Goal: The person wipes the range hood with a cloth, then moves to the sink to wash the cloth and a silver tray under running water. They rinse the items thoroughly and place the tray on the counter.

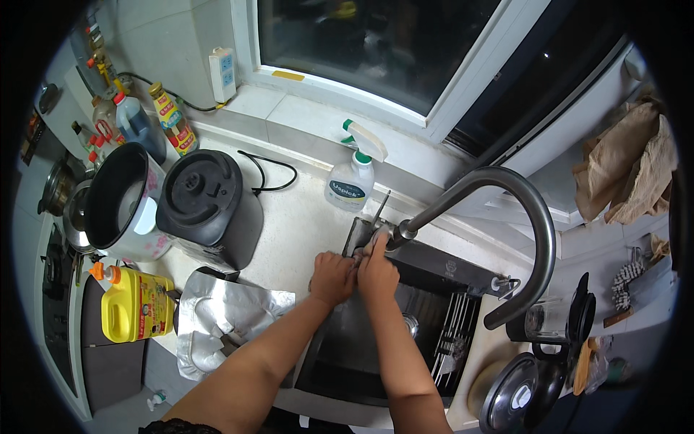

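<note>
Both of my hands are close together at the back left corner of the dark sink (pixel 347 362), by the base of the grey gooseneck faucet (pixel 543 224). My left hand (pixel 332 278) is closed, its fingers curled in near the sink's rim. Beside it, my right hand (pixel 377 269) reaches a little further, fingers bent at the faucet's base. Something small and greyish shows between the two hands, but its kind is hidden by the fingers. A clear spray bottle (pixel 350 186) with a green and white trigger stands just behind them.
Left on the counter are a dark lidded container (pixel 235 224), a large pot (pixel 148 249), a yellow jug (pixel 137 304) and a silver foil sheet (pixel 210 307). A metal rack (pixel 454 336) sits in the sink's right side. A lidded pot (pixel 491 394) stands at right.
</note>
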A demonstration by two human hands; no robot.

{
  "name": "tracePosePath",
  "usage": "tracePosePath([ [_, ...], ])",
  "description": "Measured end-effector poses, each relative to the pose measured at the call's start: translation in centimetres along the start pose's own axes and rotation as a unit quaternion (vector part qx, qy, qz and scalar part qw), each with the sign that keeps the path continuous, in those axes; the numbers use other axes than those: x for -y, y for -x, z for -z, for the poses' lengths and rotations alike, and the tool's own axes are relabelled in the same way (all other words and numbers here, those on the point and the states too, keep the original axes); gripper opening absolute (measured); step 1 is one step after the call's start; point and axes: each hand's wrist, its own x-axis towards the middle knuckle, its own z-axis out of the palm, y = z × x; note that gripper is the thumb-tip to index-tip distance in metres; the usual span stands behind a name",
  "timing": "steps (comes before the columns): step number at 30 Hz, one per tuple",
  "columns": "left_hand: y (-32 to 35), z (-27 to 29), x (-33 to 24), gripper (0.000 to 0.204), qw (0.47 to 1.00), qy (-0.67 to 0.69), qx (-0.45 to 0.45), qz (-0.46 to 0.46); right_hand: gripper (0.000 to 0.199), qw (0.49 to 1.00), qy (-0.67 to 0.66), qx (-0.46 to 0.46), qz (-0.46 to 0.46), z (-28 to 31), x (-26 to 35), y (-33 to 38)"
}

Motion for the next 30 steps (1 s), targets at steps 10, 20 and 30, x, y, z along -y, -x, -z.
tracePosePath([
  [10, -0.2, -0.2, -0.4, 0.013, 1.0, -0.014, 0.002, -0.001, 0.065, 0.989, -0.1, 0.078, -0.078, 0.9, 0.7, -0.5],
  [20, -0.2, -0.3, -0.2, 0.021, 1.0, -0.014, 0.025, 0.002, 0.022, 0.867, -0.465, 0.026, -0.179, 0.3, 2.9, -7.5],
  [30, -0.3, -0.2, -0.2, 0.028, 1.0, -0.008, 0.023, -0.003, 0.021, 0.961, -0.186, -0.104, -0.176, 0.8, 3.1, -9.7],
])
